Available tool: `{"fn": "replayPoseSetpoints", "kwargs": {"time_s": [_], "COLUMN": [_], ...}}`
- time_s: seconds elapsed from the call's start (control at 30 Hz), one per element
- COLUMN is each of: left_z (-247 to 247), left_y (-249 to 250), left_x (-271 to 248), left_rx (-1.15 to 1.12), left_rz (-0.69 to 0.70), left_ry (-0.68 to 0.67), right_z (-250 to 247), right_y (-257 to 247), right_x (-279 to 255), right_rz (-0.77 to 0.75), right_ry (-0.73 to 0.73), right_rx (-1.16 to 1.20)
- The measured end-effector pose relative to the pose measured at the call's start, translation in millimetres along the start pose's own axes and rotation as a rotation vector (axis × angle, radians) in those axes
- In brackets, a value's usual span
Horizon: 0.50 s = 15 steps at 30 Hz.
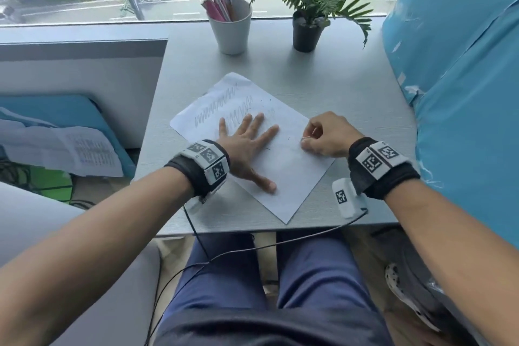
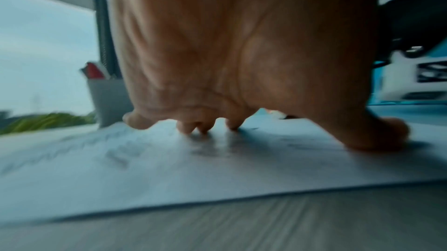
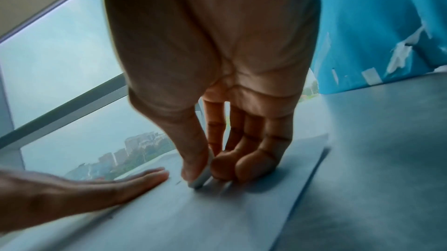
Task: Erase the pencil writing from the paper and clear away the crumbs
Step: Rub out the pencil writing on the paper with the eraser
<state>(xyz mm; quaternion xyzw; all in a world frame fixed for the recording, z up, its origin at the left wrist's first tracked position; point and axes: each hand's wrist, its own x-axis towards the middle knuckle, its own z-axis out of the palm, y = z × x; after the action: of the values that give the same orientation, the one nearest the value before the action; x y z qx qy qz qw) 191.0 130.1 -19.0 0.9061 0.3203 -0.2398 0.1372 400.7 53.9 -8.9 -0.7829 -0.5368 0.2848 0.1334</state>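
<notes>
A white sheet of paper [image 1: 283, 177] lies slanted on the grey table [image 1: 351, 98]. Zigzag pencil writing [image 1: 222, 107] covers its far left part; the near right part looks blank, with a few dark crumbs [image 1: 289, 138]. My left hand [image 1: 247, 146] lies flat on the sheet with fingers spread, pressing it down, palm seen from below in the left wrist view [image 2: 217, 64]. My right hand [image 1: 323, 135] pinches a small white eraser [image 3: 202, 179] between thumb and fingers, its tip touching the paper [image 3: 217, 217] near the right edge.
A white cup of pencils [image 1: 231, 25] and a black potted plant [image 1: 307, 28] stand at the table's far edge by the window. A blue covered wall [image 1: 463, 64] borders the right side. Papers [image 1: 64, 149] lie on the floor at left.
</notes>
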Motion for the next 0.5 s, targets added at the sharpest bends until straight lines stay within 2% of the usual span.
{"fn": "replayPoseSetpoints", "kwargs": {"time_s": [0.07,0.13,0.2,0.27,0.33,0.47,0.5], "left_z": [6.2,20.1,35.0,42.5,36.3,6.2,2.9], "left_y": [7.3,23.3,39.8,41.5,24.8,-19.4,-21.3], "left_x": [-11.6,-26.6,-40.2,-42.0,-32.6,-11.6,-10.8], "left_rx": [0.136,0.191,0.150,0.081,0.059,0.092,0.111], "left_rz": [0.053,0.275,0.516,0.595,0.502,0.062,0.022], "left_ry": [0.115,0.194,0.111,0.039,0.035,0.083,0.104], "right_z": [-2.6,-4.7,-6.0,-6.9,-8.4,-9.8,-9.6], "right_y": [-0.5,-2.1,-2.7,-2.3,-2.8,-4.6,-4.8], "right_x": [2.0,3.8,4.6,5.3,5.6,5.8,6.5], "right_rz": [0.004,-0.009,-0.018,-0.015,-0.008,0.013,0.018], "right_ry": [-0.021,-0.027,-0.035,-0.056,-0.068,-0.075,-0.076], "right_rx": [0.004,-0.013,-0.025,-0.010,-0.002,-0.001,0.003]}}
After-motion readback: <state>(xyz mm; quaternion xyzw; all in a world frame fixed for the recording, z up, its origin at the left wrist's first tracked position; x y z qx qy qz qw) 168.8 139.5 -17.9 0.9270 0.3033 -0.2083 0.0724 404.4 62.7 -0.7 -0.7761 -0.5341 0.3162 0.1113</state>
